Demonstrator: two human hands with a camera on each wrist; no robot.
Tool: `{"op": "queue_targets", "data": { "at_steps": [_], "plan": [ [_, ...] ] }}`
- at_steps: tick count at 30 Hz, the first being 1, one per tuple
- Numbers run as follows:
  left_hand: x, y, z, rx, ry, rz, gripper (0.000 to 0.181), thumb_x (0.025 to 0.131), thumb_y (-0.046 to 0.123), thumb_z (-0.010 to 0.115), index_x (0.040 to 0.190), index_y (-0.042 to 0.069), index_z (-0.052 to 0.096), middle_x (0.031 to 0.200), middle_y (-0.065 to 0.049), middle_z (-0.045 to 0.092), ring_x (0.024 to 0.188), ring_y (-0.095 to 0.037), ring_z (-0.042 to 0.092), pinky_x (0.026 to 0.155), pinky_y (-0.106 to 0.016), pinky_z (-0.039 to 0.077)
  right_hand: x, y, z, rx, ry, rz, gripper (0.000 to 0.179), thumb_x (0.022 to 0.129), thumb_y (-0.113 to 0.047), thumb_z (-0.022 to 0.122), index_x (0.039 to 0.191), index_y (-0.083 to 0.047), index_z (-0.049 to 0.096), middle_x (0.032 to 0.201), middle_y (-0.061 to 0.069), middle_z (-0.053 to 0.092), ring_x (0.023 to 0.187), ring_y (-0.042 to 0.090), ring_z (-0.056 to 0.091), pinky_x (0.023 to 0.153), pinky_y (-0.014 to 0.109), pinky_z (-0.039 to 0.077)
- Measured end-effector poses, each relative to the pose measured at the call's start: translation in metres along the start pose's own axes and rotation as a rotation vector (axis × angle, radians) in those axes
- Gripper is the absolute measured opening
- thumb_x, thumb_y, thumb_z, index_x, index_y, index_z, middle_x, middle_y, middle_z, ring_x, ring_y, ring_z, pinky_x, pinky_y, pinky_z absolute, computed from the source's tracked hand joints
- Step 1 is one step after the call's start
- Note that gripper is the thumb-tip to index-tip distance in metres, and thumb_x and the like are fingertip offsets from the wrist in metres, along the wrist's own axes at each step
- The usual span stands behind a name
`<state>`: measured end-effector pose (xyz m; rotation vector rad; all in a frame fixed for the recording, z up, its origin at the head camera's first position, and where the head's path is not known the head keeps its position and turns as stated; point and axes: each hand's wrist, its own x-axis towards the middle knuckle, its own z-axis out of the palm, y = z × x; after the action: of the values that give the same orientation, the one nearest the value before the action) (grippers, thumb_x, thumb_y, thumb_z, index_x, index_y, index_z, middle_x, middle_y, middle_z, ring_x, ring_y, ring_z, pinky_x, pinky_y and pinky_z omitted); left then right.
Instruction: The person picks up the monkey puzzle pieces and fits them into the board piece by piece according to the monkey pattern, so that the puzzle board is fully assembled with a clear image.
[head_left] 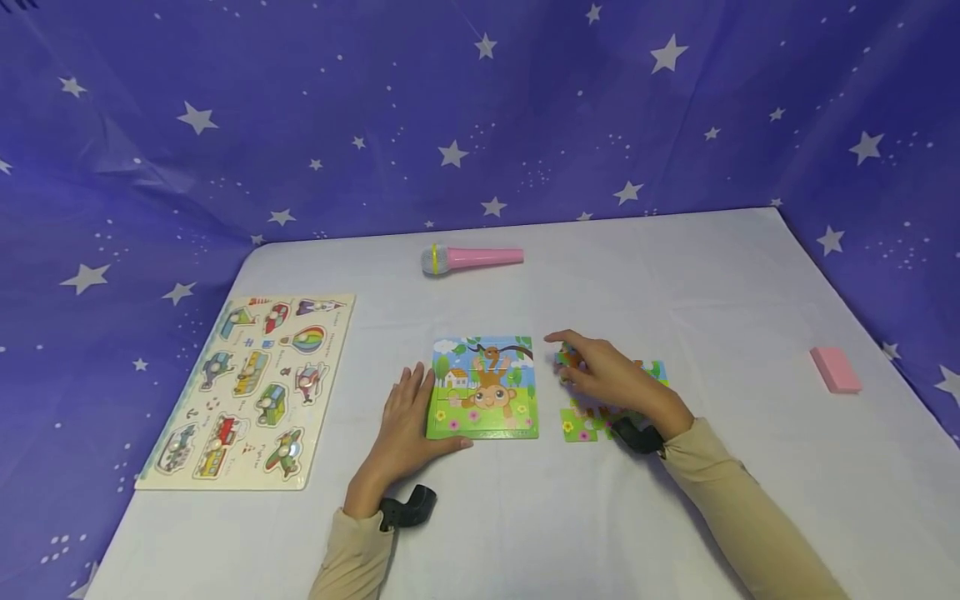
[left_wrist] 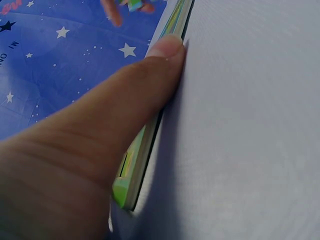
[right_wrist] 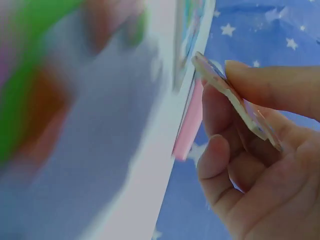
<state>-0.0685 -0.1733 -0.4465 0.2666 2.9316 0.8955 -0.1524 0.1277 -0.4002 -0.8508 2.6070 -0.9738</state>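
Note:
A square monkey jigsaw puzzle (head_left: 487, 417) lies flat on the white-covered table. My left hand (head_left: 405, 425) rests against its near left corner, fingers along the left side. In the left wrist view, the left thumb (left_wrist: 145, 75) presses the puzzle's edge. My right hand (head_left: 615, 375) is above a patch of jigsaw pieces (head_left: 579, 427) to the right of the square puzzle, and partly covers them. The right wrist view shows the right hand (right_wrist: 265, 165) pinching a thin jigsaw piece (right_wrist: 230, 95) between thumb and fingers; its picture is mostly turned away.
A pink toy microphone (head_left: 480, 258) lies towards the back. At the left is a wooden vehicle peg puzzle (head_left: 318, 417). A pink block (head_left: 836, 370) sits near the right edge of the table (head_left: 712, 283). A starry blue-purple cloth (head_left: 525, 100) hangs behind.

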Motion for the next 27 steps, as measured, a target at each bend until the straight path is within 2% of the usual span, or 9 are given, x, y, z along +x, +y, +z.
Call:
{"op": "queue_targets", "data": {
  "at_steps": [6,11,14,18,21,24,27],
  "plan": [
    [0.0,-0.001,-0.001,-0.001,0.0,-0.003,0.111,0.064,0.055,0.074,0.144,0.002,0.018,0.153,-0.016,0.01,0.142,-0.032,0.002,0.114,-0.049,0.004,0.03,-0.025,0.019,0.013,-0.035,-0.039,0.041,0.086,-0.01,0.06,0.124,-0.008,0.045,0.076,0.0,0.053,0.057,0.007,0.044,0.053,0.02,0.04],
    [0.001,-0.001,0.0,-0.002,-0.01,-0.007,0.111,0.064,0.055,0.073,0.144,0.003,0.017,0.153,-0.016,0.009,0.142,-0.032,0.001,0.114,-0.049,0.004,0.048,-0.04,0.033,0.056,-0.067,-0.071,0.038,0.085,-0.009,0.061,0.119,-0.006,0.046,0.077,0.002,0.053,0.062,0.009,0.045,0.056,0.02,0.041],
    [0.001,0.0,0.0,0.0,-0.015,-0.006,0.11,0.065,0.056,0.072,0.145,0.003,0.017,0.153,-0.016,0.009,0.142,-0.032,0.0,0.114,-0.049,0.004,0.055,-0.046,0.039,0.076,-0.092,-0.067,0.037,0.084,-0.01,0.063,0.118,-0.006,0.047,0.081,0.004,0.057,0.062,0.01,0.047,0.058,0.021,0.043],
    [0.001,0.0,-0.001,0.003,-0.017,-0.002,0.11,0.065,0.056,0.072,0.145,0.003,0.017,0.153,-0.016,0.008,0.142,-0.032,0.001,0.114,-0.05,0.004,0.062,-0.049,0.045,0.083,-0.109,-0.032,0.035,0.083,-0.014,0.065,0.114,-0.009,0.05,0.097,0.009,0.061,0.069,0.011,0.051,0.068,0.025,0.047],
    [0.0,-0.001,-0.002,0.0,-0.013,0.0,0.11,0.065,0.055,0.072,0.145,0.003,0.017,0.153,-0.016,0.009,0.142,-0.032,0.001,0.114,-0.05,0.004,0.066,-0.049,0.05,0.09,-0.109,-0.007,0.036,0.081,-0.016,0.067,0.113,-0.01,0.051,0.104,0.011,0.061,0.072,0.012,0.053,0.071,0.028,0.048],
    [0.0,-0.001,-0.001,0.003,-0.012,0.002,0.11,0.065,0.055,0.072,0.145,0.003,0.016,0.153,-0.016,0.008,0.142,-0.032,0.001,0.114,-0.05,0.004,0.069,-0.047,0.054,0.096,-0.103,0.017,0.038,0.079,-0.019,0.07,0.111,-0.01,0.052,0.101,0.009,0.063,0.067,0.01,0.052,0.067,0.026,0.047],
    [0.0,-0.001,-0.001,0.009,-0.016,0.0,0.11,0.066,0.056,0.071,0.145,0.004,0.016,0.153,-0.016,0.008,0.142,-0.032,0.0,0.114,-0.049,0.004,0.071,-0.046,0.058,0.113,-0.1,0.047,0.039,0.078,-0.021,0.071,0.11,-0.009,0.052,0.088,0.007,0.063,0.056,0.01,0.051,0.058,0.023,0.045]
  ]
}}
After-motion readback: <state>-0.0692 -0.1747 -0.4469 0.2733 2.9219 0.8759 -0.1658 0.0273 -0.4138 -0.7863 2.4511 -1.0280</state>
